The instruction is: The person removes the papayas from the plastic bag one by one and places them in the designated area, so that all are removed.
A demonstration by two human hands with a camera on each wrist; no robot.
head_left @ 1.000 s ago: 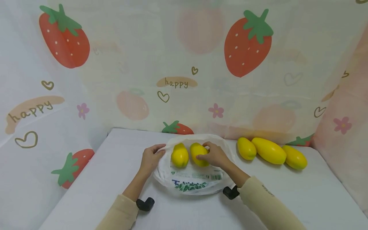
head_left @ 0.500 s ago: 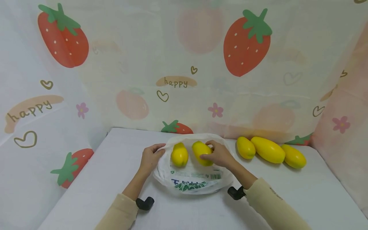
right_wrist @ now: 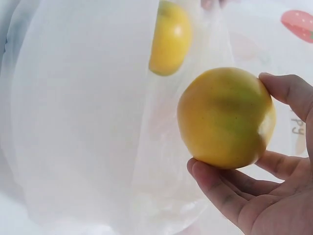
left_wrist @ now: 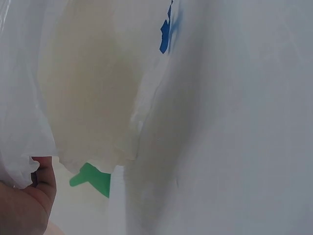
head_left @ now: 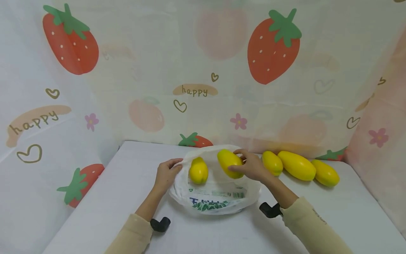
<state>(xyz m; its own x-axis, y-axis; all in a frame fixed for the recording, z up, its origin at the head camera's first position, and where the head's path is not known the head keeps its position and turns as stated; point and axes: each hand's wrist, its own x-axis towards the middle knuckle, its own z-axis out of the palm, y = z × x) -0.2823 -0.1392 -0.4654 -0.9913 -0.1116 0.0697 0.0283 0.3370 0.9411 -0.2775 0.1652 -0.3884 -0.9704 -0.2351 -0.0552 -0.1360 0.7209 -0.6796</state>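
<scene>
A white plastic bag (head_left: 219, 208) with green and blue print lies with its mouth spread on the table. My left hand (head_left: 165, 176) pinches the bag's left rim; the left wrist view shows the fingers (left_wrist: 46, 178) behind the film. In my right hand (head_left: 253, 166) is a smooth yellow mango-like fruit (head_left: 229, 162), raised over the right part of the bag's mouth. The right wrist view has this fruit (right_wrist: 220, 120) gripped between thumb and fingers, its end tinged green. A second yellow fruit (head_left: 198, 171) sits inside the bag, left of the held one.
Right of the bag, a row of yellow fruits lies near the table's back: a small one (head_left: 272, 163), a longer one (head_left: 296, 165) and another small one (head_left: 325, 173). A strawberry-print cloth (head_left: 203, 116) hangs behind the white table (head_left: 203, 236).
My right hand has lifted the yellow fruit from inside the bag, moving it up and to the right. The left hand stays at the bag's rim, and the other fruit has not moved.
</scene>
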